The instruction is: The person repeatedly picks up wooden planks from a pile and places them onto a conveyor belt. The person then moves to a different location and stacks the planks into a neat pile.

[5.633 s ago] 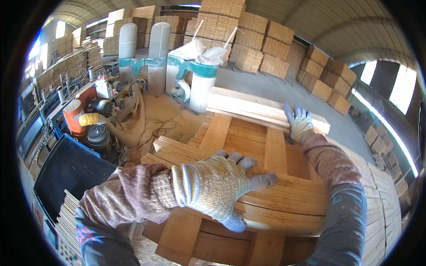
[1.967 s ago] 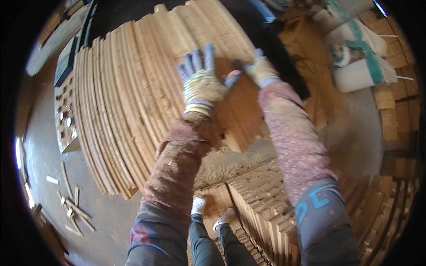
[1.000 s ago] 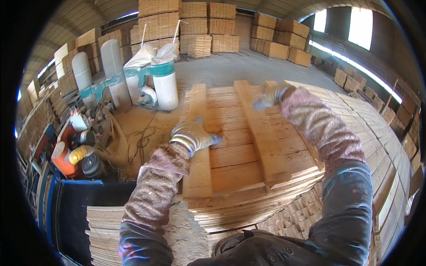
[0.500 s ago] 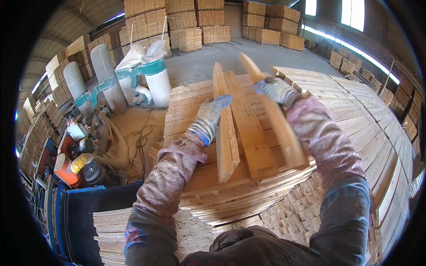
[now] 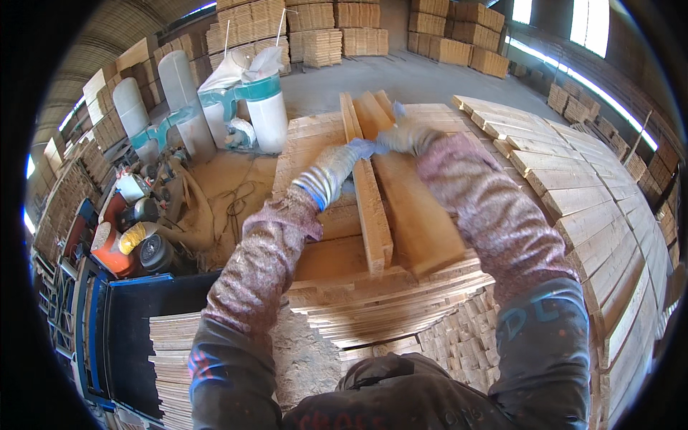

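Note:
My left hand (image 5: 340,170), in a striped work glove, grips a long wooden board (image 5: 376,226) that stands on its narrow edge. Beside it my right hand (image 5: 408,137), gloved and smeared by motion, is closed around a second wooden board (image 5: 423,218), also blurred. The top of another board shows between these two at their far ends; the gloves partly hide it. My hands nearly meet, fingers close together. Under the boards lies a stack of flat planks (image 5: 315,136), its near side showing many layered ends.
A large stack of pale planks (image 5: 573,186) rises along the right. White-and-teal dust collectors (image 5: 265,115) and an orange machine (image 5: 111,251) stand at left. Thin strips (image 5: 172,358) lie near a dark blue-edged bed (image 5: 136,301). Lumber piles (image 5: 322,46) line the back.
My right hand has swung left with its board, up beside the boards at my left hand. The gap between the boards has narrowed. The whole view has shifted slightly.

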Demonstrator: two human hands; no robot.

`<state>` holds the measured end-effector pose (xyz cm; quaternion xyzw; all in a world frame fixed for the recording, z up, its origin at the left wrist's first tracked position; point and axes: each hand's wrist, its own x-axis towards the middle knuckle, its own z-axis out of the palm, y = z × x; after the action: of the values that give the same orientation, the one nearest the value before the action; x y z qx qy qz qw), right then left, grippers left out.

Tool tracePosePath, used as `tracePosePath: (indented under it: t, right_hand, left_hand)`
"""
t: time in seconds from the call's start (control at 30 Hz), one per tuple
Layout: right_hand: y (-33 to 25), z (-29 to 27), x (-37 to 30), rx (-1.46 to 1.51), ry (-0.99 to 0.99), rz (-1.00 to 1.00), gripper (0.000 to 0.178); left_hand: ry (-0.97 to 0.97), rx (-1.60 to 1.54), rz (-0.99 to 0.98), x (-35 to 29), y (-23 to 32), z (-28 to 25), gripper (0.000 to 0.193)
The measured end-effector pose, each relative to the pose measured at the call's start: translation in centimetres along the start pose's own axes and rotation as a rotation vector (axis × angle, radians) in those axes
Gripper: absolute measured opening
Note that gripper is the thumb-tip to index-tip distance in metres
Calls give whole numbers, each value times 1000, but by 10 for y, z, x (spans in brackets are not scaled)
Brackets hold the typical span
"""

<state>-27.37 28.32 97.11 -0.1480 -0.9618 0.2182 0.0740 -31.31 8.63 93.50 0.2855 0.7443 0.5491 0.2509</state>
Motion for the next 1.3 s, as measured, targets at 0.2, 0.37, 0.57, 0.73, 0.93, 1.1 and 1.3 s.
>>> tracePosePath:
  t: [0.2,0.37,0.57,0.73,0.93,1.1,1.3]
  right_hand:
    - [-41,-31,-33,576,-79,89,54]
    - [10,-47,-73,552,-222,136,44]
    - [21,-39,-188,-748,-452,-366,93]
    - [45,45,-212,-795,-21,-558,101]
    - [34,11,-206,-658,48,-767,53]
    - [9,-3,-162,-785,120,-703,77]
    - [30,54,-159,-746,249,-698,118]
  left_hand:
    - [244,41,68,15,12,-10,72]
    - [31,564,-26,0,44,32,121]
    - [38,788,-166,18,64,38,124]
    - [191,690,-105,43,36,37,121]
    - [190,471,125,10,25,-66,73]
    - [358,-30,241,-82,26,-173,62]
    - [489,-320,390,-191,-11,-265,48]
